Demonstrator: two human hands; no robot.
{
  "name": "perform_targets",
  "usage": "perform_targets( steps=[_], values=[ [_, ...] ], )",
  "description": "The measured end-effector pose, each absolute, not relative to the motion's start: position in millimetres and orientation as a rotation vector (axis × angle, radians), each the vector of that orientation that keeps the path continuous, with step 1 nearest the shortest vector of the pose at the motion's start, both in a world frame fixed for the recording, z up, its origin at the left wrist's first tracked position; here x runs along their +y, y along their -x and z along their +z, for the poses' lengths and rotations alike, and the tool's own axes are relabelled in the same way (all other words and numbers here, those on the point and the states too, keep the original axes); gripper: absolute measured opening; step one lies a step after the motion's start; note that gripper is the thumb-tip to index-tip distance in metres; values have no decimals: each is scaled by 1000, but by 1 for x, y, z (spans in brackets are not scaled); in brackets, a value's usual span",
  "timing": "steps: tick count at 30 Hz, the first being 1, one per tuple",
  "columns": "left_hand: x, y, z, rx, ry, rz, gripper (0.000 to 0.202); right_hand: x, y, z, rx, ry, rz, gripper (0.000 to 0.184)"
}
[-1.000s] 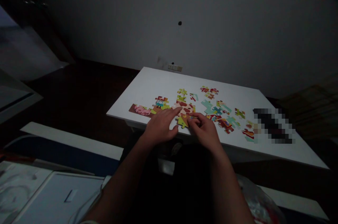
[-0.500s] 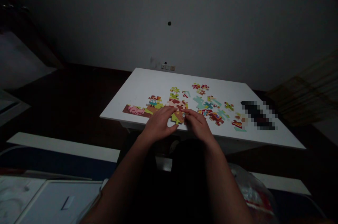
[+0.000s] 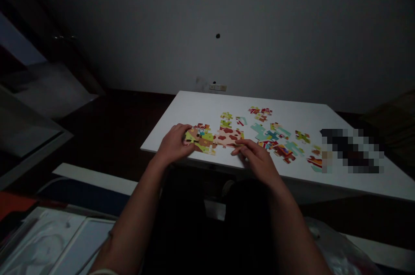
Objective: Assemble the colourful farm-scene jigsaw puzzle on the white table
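A low white table (image 3: pixel 201 106) carries a colourful jigsaw. An assembled cluster of puzzle pieces (image 3: pixel 214 136) lies near the table's front edge. My left hand (image 3: pixel 173 145) rests at the cluster's left end, fingers curled over its green and brown pieces. At the cluster's right lower edge, my right hand (image 3: pixel 257 158) lies flat with fingertips touching the pink and red-spotted part. Whether either hand grips a piece is unclear in the dim light.
Several loose puzzle pieces (image 3: pixel 279 139) lie scattered right of the cluster. A blurred dark object (image 3: pixel 352 151) sits at the table's right. A grey wall with a socket (image 3: pixel 216 87) stands behind. White boards (image 3: pixel 65 244) lie on the dark floor at lower left.
My left hand has slid from the cluster's middle to its left end, covering the pink strip piece. My right hand stays at the cluster's right lower edge. The camera view has shifted.
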State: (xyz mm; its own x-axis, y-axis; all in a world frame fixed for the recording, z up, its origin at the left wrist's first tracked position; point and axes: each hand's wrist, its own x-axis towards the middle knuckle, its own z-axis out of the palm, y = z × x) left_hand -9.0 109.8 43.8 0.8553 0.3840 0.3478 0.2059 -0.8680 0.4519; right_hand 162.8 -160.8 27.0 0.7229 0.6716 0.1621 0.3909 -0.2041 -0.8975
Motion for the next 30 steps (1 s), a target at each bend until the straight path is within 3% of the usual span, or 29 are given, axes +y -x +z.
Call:
perform_targets(
  steps=[6, 24, 30],
  values=[
    [152, 23, 39, 522, -2611, 566, 53, -162, -161, 29, -880, 1871, 371, 32],
    [149, 6, 32, 465, -2615, 527, 63, -162, -158, 30, -902, 1918, 384, 35],
    [143, 6, 32, 425, -2699, 508, 41, -161, -158, 30, -891, 1946, 373, 35]
  ],
)
